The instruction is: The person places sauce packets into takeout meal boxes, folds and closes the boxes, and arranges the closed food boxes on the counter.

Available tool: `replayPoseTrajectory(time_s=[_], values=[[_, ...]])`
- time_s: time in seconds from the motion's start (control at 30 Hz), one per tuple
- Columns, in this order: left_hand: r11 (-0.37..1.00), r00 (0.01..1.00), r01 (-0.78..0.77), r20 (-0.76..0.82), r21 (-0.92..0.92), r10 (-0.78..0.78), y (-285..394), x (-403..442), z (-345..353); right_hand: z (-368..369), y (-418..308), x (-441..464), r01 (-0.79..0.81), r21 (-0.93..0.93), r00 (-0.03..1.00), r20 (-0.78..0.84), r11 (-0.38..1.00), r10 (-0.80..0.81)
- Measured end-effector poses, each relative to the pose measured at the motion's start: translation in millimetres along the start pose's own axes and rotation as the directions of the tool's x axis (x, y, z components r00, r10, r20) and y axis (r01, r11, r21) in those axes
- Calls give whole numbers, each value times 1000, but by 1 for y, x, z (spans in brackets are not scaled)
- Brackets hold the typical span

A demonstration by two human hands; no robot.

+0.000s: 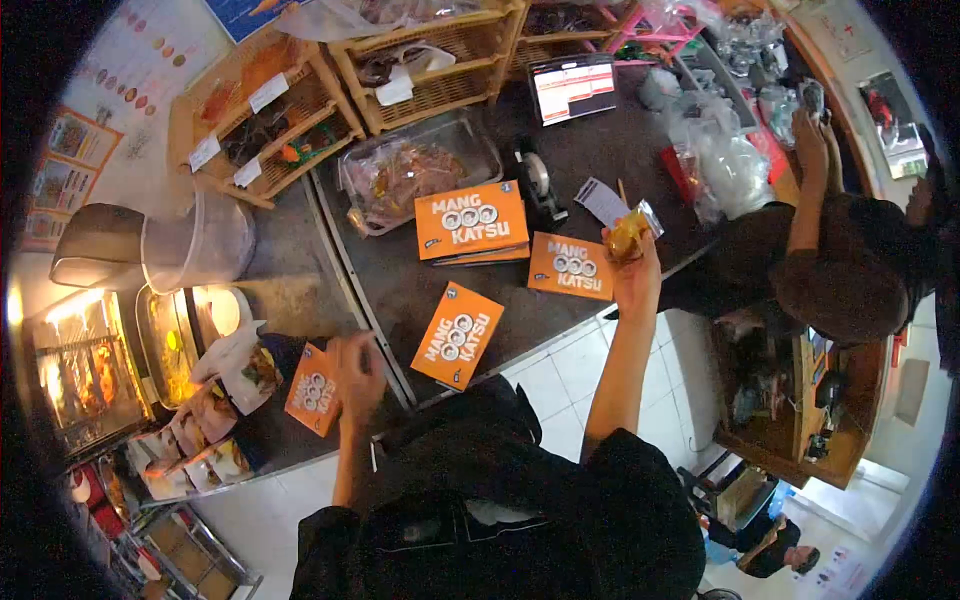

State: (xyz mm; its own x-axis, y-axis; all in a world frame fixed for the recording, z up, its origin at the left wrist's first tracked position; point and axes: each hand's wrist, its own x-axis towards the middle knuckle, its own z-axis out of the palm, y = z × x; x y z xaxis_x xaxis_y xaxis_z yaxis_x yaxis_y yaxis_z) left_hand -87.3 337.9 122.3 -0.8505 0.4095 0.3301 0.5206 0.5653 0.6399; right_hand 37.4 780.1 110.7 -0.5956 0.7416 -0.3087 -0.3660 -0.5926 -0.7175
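My right hand point(638, 280) is raised over the right part of the dark counter. Its fingers are closed round a small packet of yellow-orange contents with a silvery edge point(627, 236). Just beside it lies an orange box printed "MANG KATSU" point(565, 268). My left hand point(358, 372), smeared by motion, is at the right edge of another orange box point(312, 395); whether it touches the box I cannot tell. Between my hands a third orange box point(457, 336) lies at an angle near the counter edge, and a small stack of such boxes point(470, 222) sits behind it.
A clear tub of small packets point(420, 165), a tape dispenser point(537, 180) and a tablet point(573, 90) stand behind the boxes. Paper food packs point(215, 420) and a lit warmer point(85, 370) are left. A co-worker point(835, 270) works at right, by plastic bags point(725, 160).
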Motion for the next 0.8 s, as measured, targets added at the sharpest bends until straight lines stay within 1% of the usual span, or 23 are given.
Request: replayPoseTrajectory(time_s=[0.07,0.1,0.17,0.2,0.23,0.27,0.33,0.37,0.4,0.43,0.47,0.5,0.6,0.63,0.7,0.8], values=[[984,982,-162,111,75,153,-4,-19,14,5,4,-9,-5,-27,1000,9,1000,5],[992,984,-118,137,46,111,-5,-31,16,7,8,-12,-21,-34,1000,-6,999,21],[1000,983,-16,182,-3,16,1,-51,16,24,19,-24,-1,-170,1000,-2,985,1],[1000,986,15,168,-14,-12,2,-59,15,30,29,-30,-1,-237,1000,10,972,4],[999,987,41,155,-21,-37,3,-62,14,26,47,-32,9,-247,999,53,969,4],[998,988,60,143,-32,-55,2,-62,13,37,53,-41,-71,-261,988,114,963,103],[981,977,181,132,-75,-170,5,-59,9,61,64,-59,-217,-300,928,232,929,291],[966,966,239,123,-104,-226,10,-56,4,71,76,-66,-240,-292,931,200,926,304],[947,954,291,116,-138,-276,11,-55,-3,78,86,-73,-262,-269,924,206,927,321],[970,975,216,86,-115,-207,1,-60,-3,85,93,-77,-271,-246,922,213,931,325],[971,974,222,72,-90,-216,-5,-65,-4,91,95,-78,-268,-223,924,217,937,315],[971,973,228,61,-72,-224,-11,-71,-5,88,101,-76,-299,-191,914,225,935,339],[975,975,219,36,-32,-218,-10,-81,-12,97,91,-73,-330,-246,877,277,911,393],[977,977,213,27,-19,-212,-10,-84,-16,99,90,-72,-299,-256,893,265,919,364],[966,966,257,48,-35,-255,-21,-100,-15,102,88,-69,-233,-273,922,244,933,301],[943,941,329,94,-49,-324,-20,-110,-19,100,85,-61,-192,-320,924,261,928,281]])
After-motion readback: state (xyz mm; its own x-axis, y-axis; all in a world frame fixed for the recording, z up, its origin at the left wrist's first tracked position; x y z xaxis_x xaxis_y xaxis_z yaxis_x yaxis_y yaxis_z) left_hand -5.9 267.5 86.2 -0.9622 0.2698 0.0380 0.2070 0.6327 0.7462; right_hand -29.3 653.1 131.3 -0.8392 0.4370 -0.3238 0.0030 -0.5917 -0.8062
